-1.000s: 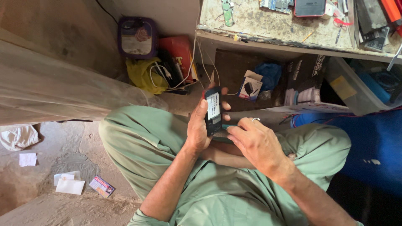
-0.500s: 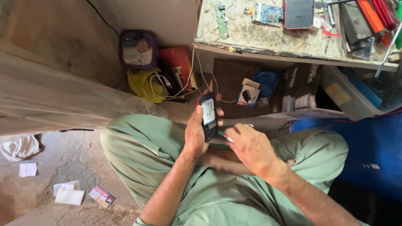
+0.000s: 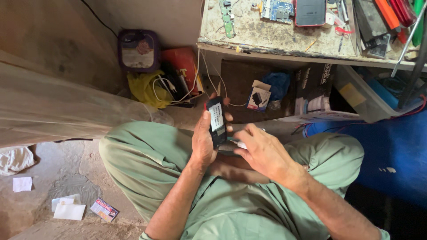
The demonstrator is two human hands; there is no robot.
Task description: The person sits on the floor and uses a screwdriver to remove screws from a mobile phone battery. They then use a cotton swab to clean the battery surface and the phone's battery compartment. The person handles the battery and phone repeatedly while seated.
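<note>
While the left hand (image 3: 203, 142) still grips the phone (image 3: 216, 121), the right hand (image 3: 262, 153) stays loosely curled beside it.

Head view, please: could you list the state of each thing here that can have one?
Small black phone: held upright, back side up, white label showing.
Left hand: closed around the phone.
Right hand: fingers curled at the phone's lower end, apparently on a small white part.
Circuit board: bare, flat on the bench.
White cable: loose, tangled.

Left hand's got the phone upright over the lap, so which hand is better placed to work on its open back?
Probably the right hand: it hovers free beside the phone, while the left hand is busy gripping it.
</note>
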